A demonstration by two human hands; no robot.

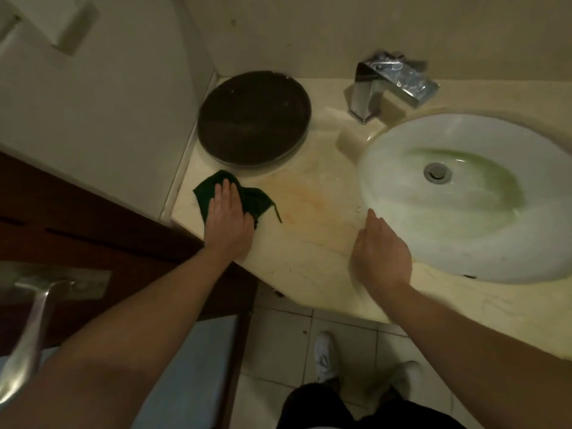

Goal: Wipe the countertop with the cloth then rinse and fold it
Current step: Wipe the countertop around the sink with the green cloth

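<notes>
A dark green cloth point(258, 201) lies spread on the beige stone countertop point(312, 243), near its left front corner. My left hand point(227, 216) presses flat on the cloth, fingers together and pointing away from me. My right hand point(382, 253) rests palm down on the counter beside the rim of the white oval sink point(387, 193), holding nothing. A faint orange stain marks the counter between the two hands.
A round dark plate point(253, 117) sits at the back left of the counter. A chrome faucet point(391, 85) stands behind the sink. A brown door with a metal handle point(34, 329) is at the left. Tiled floor and my white shoes are below.
</notes>
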